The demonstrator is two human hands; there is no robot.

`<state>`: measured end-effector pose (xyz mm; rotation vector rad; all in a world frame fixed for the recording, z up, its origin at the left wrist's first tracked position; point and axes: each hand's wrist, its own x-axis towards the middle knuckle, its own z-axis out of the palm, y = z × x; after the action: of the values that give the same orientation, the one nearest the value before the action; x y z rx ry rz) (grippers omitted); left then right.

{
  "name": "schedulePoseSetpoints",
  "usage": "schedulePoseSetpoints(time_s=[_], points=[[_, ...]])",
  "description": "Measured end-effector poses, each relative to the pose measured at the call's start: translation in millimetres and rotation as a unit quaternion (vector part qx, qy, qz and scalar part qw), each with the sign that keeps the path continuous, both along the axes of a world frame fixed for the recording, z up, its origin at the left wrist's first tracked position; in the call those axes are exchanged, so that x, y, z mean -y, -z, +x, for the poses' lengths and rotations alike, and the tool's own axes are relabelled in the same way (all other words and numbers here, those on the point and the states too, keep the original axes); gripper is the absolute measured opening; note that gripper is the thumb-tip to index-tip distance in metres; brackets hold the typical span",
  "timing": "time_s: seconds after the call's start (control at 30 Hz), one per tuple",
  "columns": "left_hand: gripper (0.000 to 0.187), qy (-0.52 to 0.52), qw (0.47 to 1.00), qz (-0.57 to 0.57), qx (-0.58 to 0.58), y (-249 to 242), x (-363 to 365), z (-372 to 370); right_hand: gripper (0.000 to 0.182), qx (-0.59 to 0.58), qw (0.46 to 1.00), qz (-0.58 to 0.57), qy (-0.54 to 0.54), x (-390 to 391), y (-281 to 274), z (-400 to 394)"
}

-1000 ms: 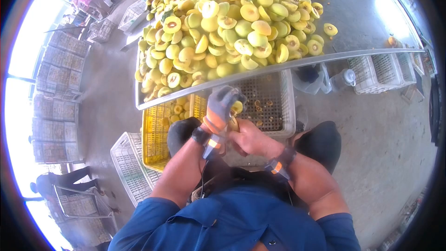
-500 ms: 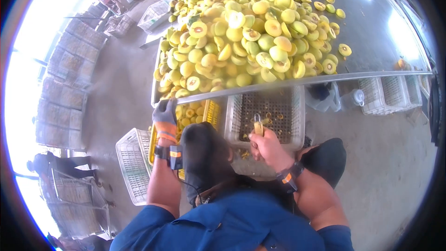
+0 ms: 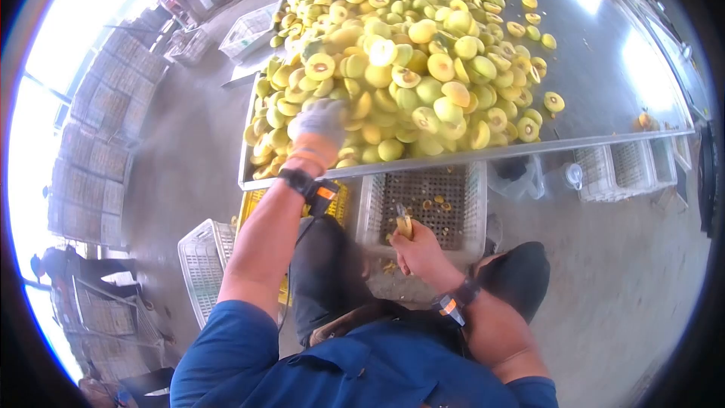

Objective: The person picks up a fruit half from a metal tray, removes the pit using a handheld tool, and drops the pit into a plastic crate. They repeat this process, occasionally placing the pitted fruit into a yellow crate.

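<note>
A large heap of halved yellow-green fruits [image 3: 430, 91], some showing brown centres, covers the left part of a metal table [image 3: 604, 83]. My left hand [image 3: 321, 122], in a grey and orange glove, reaches over the near side of the heap; motion smears its fingers among the fruit. Bare and closed, my right hand [image 3: 421, 248] grips the pale handle of a coring tool [image 3: 404, 225] with a metal loop at its tip. Below that tool stands a white plastic crate [image 3: 477, 215], with small brown-yellow scraps on its slotted floor.
A yellow crate [image 3: 337, 208] sits under the table edge at left, beside a white basket [image 3: 198, 272]. More white crates [image 3: 627, 170] and a clear plastic bag [image 3: 521, 177] lie under the table at right. Stacked crates [image 3: 94, 174] line the left; a person [image 3: 87, 264] is nearby.
My left hand has moved from beside the table's front edge, up and right onto the fruit heap. My right hand keeps the coring tool, shifting slightly down and left in view.
</note>
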<state>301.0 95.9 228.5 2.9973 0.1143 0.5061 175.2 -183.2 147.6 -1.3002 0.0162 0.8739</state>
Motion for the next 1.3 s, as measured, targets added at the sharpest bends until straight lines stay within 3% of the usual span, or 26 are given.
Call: schedulePoseSetpoints(time_s=[0.1, 0.17, 0.2, 0.33, 0.47, 0.63, 0.77, 1.0, 1.3], points=[[0.052, 0.007, 0.978, -0.193, 0.079, 15.0, -11.9, -21.7, 0.018, 0.072, 0.995, -0.058, -0.025, 3.1, -14.5, 7.7], [0.052, -0.005, 0.950, -0.298, 0.095, 7.5, 1.9, -43.7, 0.023, 0.209, 0.974, -0.079, -0.022, 1.9, -7.4, 10.1], [0.051, -0.025, 0.914, -0.398, 0.073, 3.2, 12.4, -52.6, 0.025, 0.277, 0.956, -0.091, -0.020, 2.6, -5.0, 12.2], [0.050, -0.018, 0.773, -0.632, 0.039, 5.7, 51.4, -79.8, 0.028, 0.271, 0.960, -0.073, 0.021, 3.0, -28.8, 19.9], [0.052, 0.000, 0.781, -0.624, -0.028, 36.0, 74.2, -89.4, 0.024, 0.277, 0.955, -0.092, 0.044, 4.2, -41.5, 24.5], [0.049, 0.055, 0.832, -0.551, -0.043, 46.7, 93.7, -97.5, 0.024, 0.359, 0.920, -0.145, 0.051, 7.4, -24.2, 27.8], [0.048, 0.051, 0.881, -0.466, -0.065, 44.3, 95.3, -98.8, 0.023, 0.423, 0.885, -0.191, 0.035, 8.1, -11.4, 28.8], [0.040, 0.111, 0.941, -0.289, -0.134, 19.4, 88.5, -95.0, 0.021, 0.391, 0.903, -0.179, 0.009, 4.9, -0.4, 21.6], [0.040, 0.058, 0.921, -0.362, -0.135, 38.4, 86.9, -90.2, 0.021, 0.370, 0.911, -0.179, 0.032, 1.9, 4.1, 19.7]])
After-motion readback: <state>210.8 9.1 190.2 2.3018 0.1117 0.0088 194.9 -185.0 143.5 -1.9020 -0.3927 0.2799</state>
